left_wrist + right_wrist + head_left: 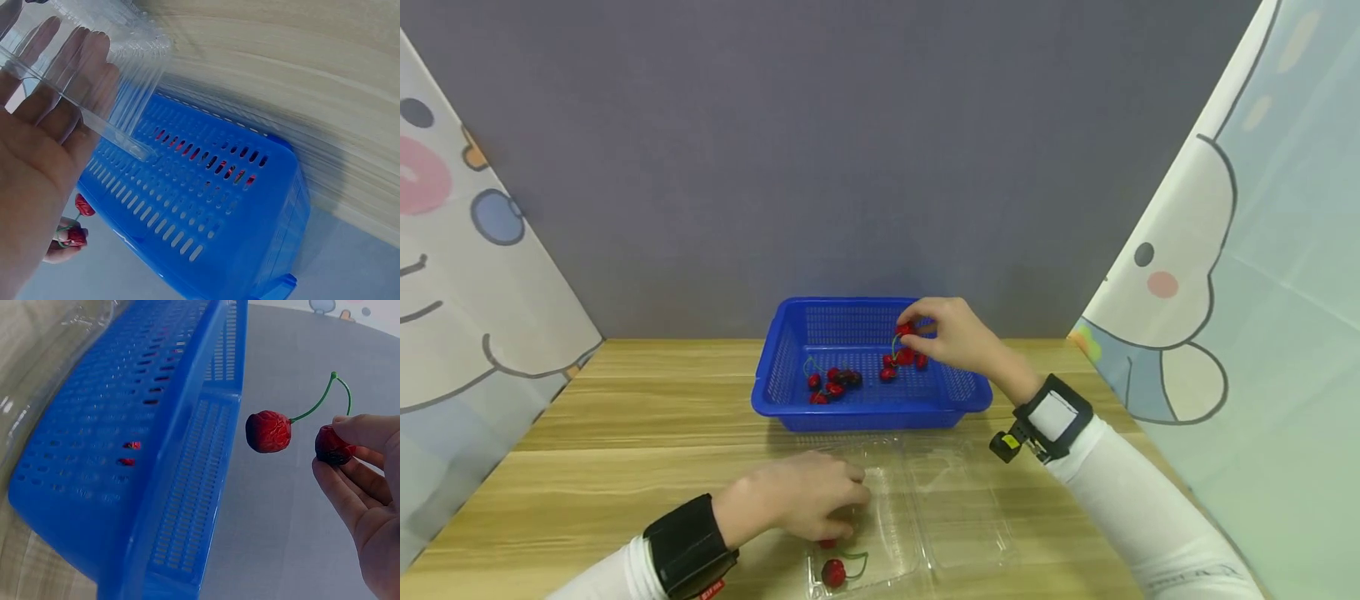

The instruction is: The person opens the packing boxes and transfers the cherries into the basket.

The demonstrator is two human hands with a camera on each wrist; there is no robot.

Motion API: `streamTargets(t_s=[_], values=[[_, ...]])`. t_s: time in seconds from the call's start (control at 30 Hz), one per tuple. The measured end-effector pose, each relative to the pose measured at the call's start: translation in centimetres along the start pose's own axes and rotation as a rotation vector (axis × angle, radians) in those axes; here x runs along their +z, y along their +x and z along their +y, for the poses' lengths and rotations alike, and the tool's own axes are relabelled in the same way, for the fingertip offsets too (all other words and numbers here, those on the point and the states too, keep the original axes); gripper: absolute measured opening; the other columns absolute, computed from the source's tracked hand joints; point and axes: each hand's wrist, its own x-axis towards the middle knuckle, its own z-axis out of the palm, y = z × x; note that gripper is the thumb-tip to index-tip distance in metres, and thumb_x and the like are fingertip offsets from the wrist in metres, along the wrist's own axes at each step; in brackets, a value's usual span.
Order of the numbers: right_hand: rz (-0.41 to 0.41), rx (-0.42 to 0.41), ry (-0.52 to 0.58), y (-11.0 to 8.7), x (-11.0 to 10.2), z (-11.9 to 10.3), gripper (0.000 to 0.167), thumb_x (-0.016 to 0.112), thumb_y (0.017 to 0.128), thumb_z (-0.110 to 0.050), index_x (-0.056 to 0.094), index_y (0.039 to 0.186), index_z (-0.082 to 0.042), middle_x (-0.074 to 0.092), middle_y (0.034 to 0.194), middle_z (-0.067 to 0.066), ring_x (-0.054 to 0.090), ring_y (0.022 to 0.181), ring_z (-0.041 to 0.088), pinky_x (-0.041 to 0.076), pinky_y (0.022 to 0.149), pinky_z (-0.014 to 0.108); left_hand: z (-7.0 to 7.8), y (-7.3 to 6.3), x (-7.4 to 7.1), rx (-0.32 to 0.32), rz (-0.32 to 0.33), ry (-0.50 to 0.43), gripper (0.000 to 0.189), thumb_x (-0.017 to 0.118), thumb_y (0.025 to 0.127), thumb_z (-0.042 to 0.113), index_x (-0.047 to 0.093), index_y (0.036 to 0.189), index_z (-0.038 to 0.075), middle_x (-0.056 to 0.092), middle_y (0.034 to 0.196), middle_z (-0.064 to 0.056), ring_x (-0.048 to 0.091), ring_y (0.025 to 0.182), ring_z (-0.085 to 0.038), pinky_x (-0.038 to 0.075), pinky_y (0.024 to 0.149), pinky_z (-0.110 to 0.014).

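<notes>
A pair of cherries joined by a green stem is in my right hand [953, 335]; finger and thumb pinch one cherry [332, 445]. The other cherry [269, 431] dangles from the stem. That hand is over the right part of a blue plastic basket [868, 421], where several cherries [835, 389] lie in two clusters. My left hand [805, 496] reaches over the left side of a clear plastic clamshell box [891, 517]. Its fingers look fairly straight through the clear wall in the left wrist view. By its thumb, a cherry [833, 573] with a stem lies in the box, another partly hidden.
The clear box lies opened flat, its lid half [958, 508] on the right, just in front of the basket. Both stand on a wood-grain table [685, 400]. A grey panel [850, 167] rises behind, with cartoon-printed sheets [1262, 333] at both sides.
</notes>
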Motion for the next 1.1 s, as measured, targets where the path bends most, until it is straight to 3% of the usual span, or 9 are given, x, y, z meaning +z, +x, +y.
streamTargets(t_s=[0.53, 1.1], values=[[-0.029, 0.144, -0.035, 2.5, 0.1, 2.5, 0.019, 0.076, 0.094, -0.01, 0.074, 0.111, -0.003, 0.073, 0.107, 0.009, 0.069, 0.098, 0.023, 0.058, 0.085, 0.043, 0.3, 0.1, 0.1, -0.044, -0.055, 0.016, 0.026, 0.081, 0.086, 0.046, 0.066, 0.095, 0.028, 0.049, 0.085, 0.017, 0.048, 0.074, 0.001, 0.046, 0.064, -0.021], [-0.07, 0.181, -0.129, 4.6, 1.1, 4.0, 0.02, 0.077, 0.091, -0.007, 0.074, 0.109, 0.002, 0.073, 0.102, 0.012, 0.068, 0.093, 0.026, 0.056, 0.081, 0.043, 1.2, -0.1, 0.4, -0.082, -0.104, -0.077, 0.034, 0.087, 0.079, 0.042, 0.063, 0.097, 0.027, 0.046, 0.082, 0.017, 0.044, 0.07, -0.001, 0.042, 0.061, -0.02]])
